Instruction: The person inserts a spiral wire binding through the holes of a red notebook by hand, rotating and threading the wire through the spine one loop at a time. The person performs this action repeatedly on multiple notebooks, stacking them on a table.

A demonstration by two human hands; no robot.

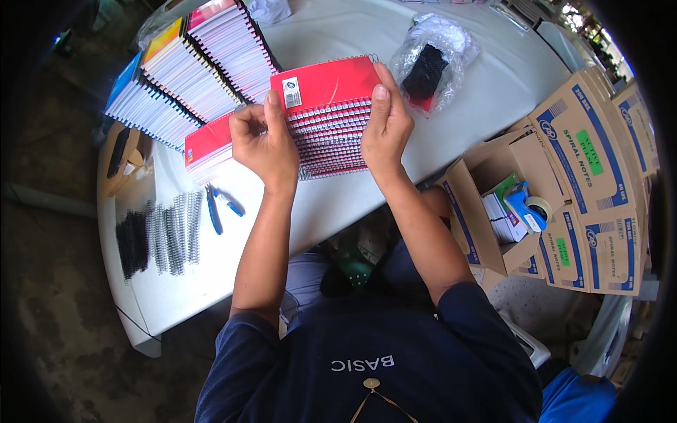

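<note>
Between my hands is a pile of red spiral notebooks (328, 84), their wire-bound edges stacked toward me. A white label sits at the upper left of the top cover. My right hand (386, 127) grips the right edge, thumb on the cover and fingers behind it. At the left edge, my left hand (266, 144) is closed with its thumb raised against the notebooks and its fingers curled; part of its grip is hidden. More red notebooks (209, 144) lie just left of that hand. Blue-handled pliers (214, 210) rest on the white table (317, 215) nearer to me.
Black wire coils (132, 241) and grey coils (173, 236) lie at the table's left. Tall notebook stacks (190, 63) stand behind. Clear plastic wrap (451, 63) sits far right. An open carton (476, 233) holds a blue tape dispenser (523, 206), beside stacked cartons (599, 180).
</note>
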